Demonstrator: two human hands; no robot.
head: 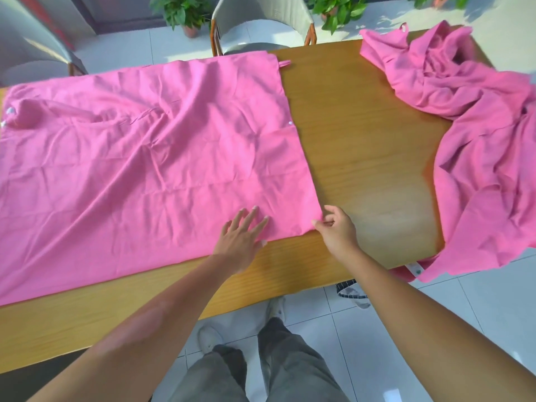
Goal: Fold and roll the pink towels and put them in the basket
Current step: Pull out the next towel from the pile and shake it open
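A large pink towel [139,158] lies spread flat over the left and middle of the wooden table [362,146], with creases across it. My left hand [242,236] rests flat on the towel near its front edge, fingers straight and spread. My right hand [336,227] pinches the towel's near right corner between thumb and fingers. A heap of crumpled pink towels [478,134] covers the table's right end and hangs over its front right edge. No basket is in view.
Grey chairs stand beyond the table's far edge, one [261,21] at the middle and one [32,50] at the left. Potted plants [185,13] sit on the white tiled floor behind. A striped item [348,288] shows under the table's front edge.
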